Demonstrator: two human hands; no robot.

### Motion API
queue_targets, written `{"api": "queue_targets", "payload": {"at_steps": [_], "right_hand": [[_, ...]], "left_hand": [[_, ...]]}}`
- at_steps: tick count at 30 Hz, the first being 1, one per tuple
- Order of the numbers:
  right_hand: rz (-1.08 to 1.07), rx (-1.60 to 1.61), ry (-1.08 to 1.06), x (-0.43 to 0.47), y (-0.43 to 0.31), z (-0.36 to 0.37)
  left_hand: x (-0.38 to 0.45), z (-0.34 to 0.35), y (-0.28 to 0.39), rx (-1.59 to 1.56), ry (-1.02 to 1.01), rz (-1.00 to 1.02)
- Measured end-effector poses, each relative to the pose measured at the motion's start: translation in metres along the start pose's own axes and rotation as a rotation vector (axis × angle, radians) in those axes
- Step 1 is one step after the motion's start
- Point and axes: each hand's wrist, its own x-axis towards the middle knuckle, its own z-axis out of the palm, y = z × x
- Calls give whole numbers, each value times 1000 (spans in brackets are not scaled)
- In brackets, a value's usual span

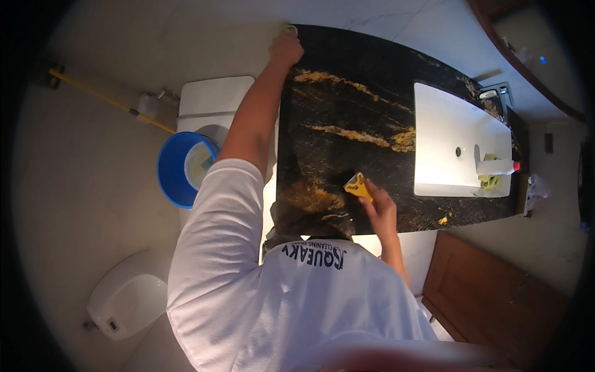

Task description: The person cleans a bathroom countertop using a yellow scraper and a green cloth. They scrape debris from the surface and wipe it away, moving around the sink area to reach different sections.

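My left hand [286, 49] reaches to the far left corner of a black stone countertop [344, 102] with gold veins. It is closed around a pale green cloth [291, 29], mostly hidden by my fingers. Low over the near part of the counter, my right hand [385, 213] grips a yellow scraper [360, 188] between thumb and fingers. The scraper's metal edge points up and to the left; whether it touches the stone I cannot tell. To the right, a white rectangular sink [441, 153] is set into the counter.
In the sink, a white bottle [495, 167] with a red cap lies across a green cloth [490, 183]. A faucet [502, 95] stands behind. Left are a blue bucket [174, 172], a toilet [216, 95], a yellow pole [97, 95] and a urinal [125, 302]. A wooden cabinet door [483, 288] hangs lower right.
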Motion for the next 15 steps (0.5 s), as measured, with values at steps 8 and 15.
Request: {"api": "queue_targets", "payload": {"at_steps": [8,15], "right_hand": [[11,51,-132,13,9,4],[-288,-3,243,137,-33,68]], "left_hand": [[-37,-15,9,-167,-34,-207],[-207,-45,14,-209,-21,-131]]}}
